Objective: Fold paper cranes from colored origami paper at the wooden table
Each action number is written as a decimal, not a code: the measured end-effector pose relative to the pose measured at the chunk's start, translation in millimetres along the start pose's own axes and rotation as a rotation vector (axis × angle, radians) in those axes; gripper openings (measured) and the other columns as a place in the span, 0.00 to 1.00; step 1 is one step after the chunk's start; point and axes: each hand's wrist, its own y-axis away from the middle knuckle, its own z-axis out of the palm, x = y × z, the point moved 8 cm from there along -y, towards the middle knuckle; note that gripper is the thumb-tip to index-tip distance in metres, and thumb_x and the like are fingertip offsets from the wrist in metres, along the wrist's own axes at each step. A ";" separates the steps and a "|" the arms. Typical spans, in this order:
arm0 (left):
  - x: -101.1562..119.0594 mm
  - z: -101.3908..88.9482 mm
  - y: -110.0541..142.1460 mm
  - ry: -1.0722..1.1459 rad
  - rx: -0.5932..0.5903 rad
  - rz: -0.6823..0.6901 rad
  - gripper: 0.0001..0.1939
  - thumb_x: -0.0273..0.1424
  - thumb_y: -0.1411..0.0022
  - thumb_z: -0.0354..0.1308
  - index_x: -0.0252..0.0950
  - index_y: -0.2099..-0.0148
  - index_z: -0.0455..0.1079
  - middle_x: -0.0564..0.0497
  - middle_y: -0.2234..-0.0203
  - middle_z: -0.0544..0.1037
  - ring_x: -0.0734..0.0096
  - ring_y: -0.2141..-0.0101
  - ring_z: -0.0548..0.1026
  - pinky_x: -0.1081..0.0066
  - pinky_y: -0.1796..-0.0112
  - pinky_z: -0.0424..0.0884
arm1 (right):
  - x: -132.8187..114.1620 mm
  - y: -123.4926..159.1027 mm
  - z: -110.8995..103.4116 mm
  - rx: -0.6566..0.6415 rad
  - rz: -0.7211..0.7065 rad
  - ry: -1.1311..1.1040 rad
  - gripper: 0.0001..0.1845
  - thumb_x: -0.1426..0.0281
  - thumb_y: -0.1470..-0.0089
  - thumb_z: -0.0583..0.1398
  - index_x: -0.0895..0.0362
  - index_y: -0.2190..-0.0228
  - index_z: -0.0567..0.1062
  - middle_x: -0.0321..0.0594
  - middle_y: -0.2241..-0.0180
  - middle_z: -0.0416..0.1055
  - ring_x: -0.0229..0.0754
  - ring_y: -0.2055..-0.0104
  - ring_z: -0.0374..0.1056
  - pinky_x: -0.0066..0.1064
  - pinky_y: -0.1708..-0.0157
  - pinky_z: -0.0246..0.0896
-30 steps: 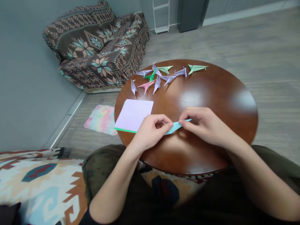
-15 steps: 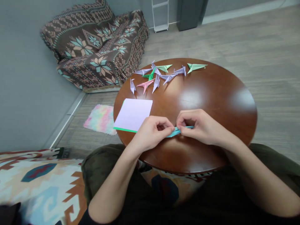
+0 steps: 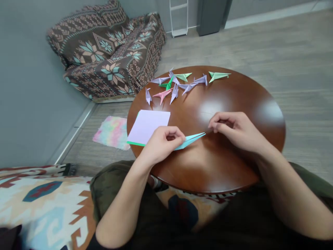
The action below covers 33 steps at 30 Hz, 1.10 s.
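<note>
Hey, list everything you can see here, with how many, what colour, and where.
round table: one, glossy reddish brown, in front of the person
origami figures: about ten, mostly lilac, also green and pink, far side of the table
paper sheets: small stack, lilac over green, left side of the table
folded paper strip: one, teal, over the table's near side
fluffy mat: one, pastel multicolour, floor left of the table
draped sofa: one, brown patterned, far left corner
patterned cloth: one, cream, blue and orange, bottom left
left hand: one, pinching the strip
right hand: one, fingers curled, apart from the strip
</note>
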 end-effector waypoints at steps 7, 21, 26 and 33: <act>4.4 2.0 1.1 0.031 -0.010 0.027 0.06 0.30 0.40 0.63 0.33 0.68 0.76 0.55 0.76 0.74 0.77 0.74 0.68 0.75 0.70 0.62 | -3.4 7.9 33.9 -0.151 0.059 -0.243 0.11 0.65 0.45 0.70 0.55 0.62 0.77 0.39 0.69 0.79 0.42 0.72 0.75 0.31 0.72 0.69; 2.7 21.6 -2.4 0.030 0.003 0.062 0.04 0.29 0.45 0.62 0.33 0.69 0.75 0.54 0.76 0.76 0.76 0.74 0.71 0.75 0.70 0.65 | -9.9 12.6 46.4 -0.228 0.020 -0.047 0.08 0.66 0.40 0.65 0.57 0.68 0.79 0.37 0.76 0.77 0.40 0.74 0.72 0.30 0.72 0.65; 0.3 14.5 -3.3 0.050 0.020 0.008 0.03 0.27 0.49 0.62 0.33 0.71 0.75 0.55 0.79 0.75 0.78 0.76 0.68 0.76 0.73 0.62 | -12.5 12.3 32.8 -0.177 0.019 -0.050 0.08 0.66 0.40 0.65 0.56 0.70 0.78 0.36 0.77 0.75 0.39 0.76 0.70 0.29 0.75 0.64; -1.3 -0.9 -4.8 0.000 0.042 -0.010 0.03 0.27 0.46 0.61 0.33 0.69 0.76 0.53 0.78 0.76 0.76 0.77 0.70 0.75 0.74 0.62 | -10.3 11.5 24.9 -0.183 0.055 -0.076 0.09 0.65 0.41 0.66 0.56 0.71 0.78 0.37 0.77 0.75 0.39 0.77 0.70 0.29 0.76 0.65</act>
